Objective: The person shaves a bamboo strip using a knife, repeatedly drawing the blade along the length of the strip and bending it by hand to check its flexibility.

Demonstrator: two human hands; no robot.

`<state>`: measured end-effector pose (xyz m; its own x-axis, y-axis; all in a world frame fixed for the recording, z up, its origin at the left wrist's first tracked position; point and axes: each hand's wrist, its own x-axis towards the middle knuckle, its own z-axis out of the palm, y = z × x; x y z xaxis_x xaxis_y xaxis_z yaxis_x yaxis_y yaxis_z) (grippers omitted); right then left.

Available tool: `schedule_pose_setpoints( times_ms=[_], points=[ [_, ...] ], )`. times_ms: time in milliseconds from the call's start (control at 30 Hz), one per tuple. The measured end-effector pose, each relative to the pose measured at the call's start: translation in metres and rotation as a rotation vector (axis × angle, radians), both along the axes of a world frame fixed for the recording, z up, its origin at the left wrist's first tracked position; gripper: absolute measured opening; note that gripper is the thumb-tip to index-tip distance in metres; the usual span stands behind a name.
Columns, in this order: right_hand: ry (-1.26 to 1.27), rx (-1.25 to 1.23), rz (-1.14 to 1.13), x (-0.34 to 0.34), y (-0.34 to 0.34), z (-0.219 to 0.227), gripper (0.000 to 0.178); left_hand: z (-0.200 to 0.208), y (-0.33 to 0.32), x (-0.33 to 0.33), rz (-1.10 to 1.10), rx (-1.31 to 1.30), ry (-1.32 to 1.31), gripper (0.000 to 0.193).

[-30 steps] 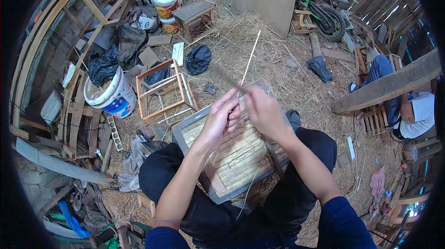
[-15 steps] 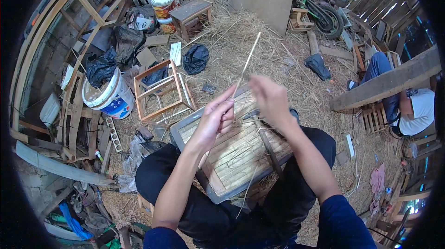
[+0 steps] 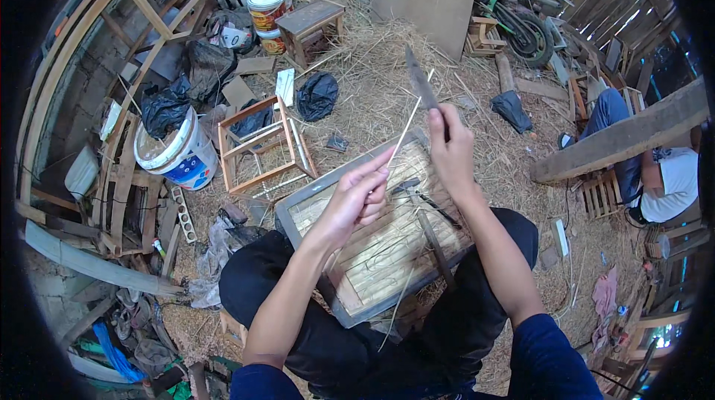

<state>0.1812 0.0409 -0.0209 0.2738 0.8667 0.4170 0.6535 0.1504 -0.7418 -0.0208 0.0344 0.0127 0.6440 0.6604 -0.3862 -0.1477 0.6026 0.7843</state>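
Observation:
My left hand (image 3: pixel 350 202) pinches a thin pale strip of wood or cane (image 3: pixel 407 130), which points up and away. In my right hand (image 3: pixel 453 150) is a knife (image 3: pixel 418 78), its dark pointed blade raised beside and crossing the strip's upper part; whether they touch, I cannot tell. Below both hands a slatted panel with a dark frame (image 3: pixel 351 316) rests across my lap. A hammer (image 3: pixel 433 242) lies on the panel's right part, a dark slim tool (image 3: pixel 441 209) beside it. A loose thin strand (image 3: pixel 398 303) hangs over the near edge.
Straw covers the floor. A small wooden frame (image 3: pixel 257 147) and a white bucket (image 3: pixel 182 150) stand left, with a low stool (image 3: pixel 311 18) and paint tubs (image 3: pixel 267 9) behind. A slanted beam (image 3: pixel 625 128) is at right, with another person (image 3: pixel 666 180) beyond. A motorbike (image 3: pixel 525 31) stands far right.
My right hand has moved slightly up and right, and the knife in it now shows clearly. The strip in my left hand has shifted a little right and lower.

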Motion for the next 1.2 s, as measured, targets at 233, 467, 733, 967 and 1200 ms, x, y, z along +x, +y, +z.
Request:
schedule_pose_setpoints(
  times_ms=[233, 467, 733, 967, 1200],
  points=[
    [-0.093, 0.104, 0.277, -0.026, -0.02, -0.013, 0.019, -0.003, 0.009, -0.008, 0.087, 0.038, 0.015, 0.053],
    [0.078, -0.033, -0.061, -0.002, -0.002, 0.005, 0.02, -0.007, -0.003, 0.0, 0.022, 0.02, 0.002, 0.054],
    [-0.111, 0.105, 0.197, -0.021, -0.011, -0.003, 0.022, -0.008, 0.004, -0.007, 0.036, 0.076, 0.118, 0.052],
    [0.192, -0.035, 0.013, -0.009, -0.003, -0.007, 0.027, -0.005, -0.005, 0.0, -0.019, 0.035, 0.059, 0.055],
    [-0.08, -0.036, 0.205, -0.016, -0.013, -0.006, 0.025, -0.01, -0.001, -0.012, 0.055, 0.101, 0.114, 0.056]
  ],
)
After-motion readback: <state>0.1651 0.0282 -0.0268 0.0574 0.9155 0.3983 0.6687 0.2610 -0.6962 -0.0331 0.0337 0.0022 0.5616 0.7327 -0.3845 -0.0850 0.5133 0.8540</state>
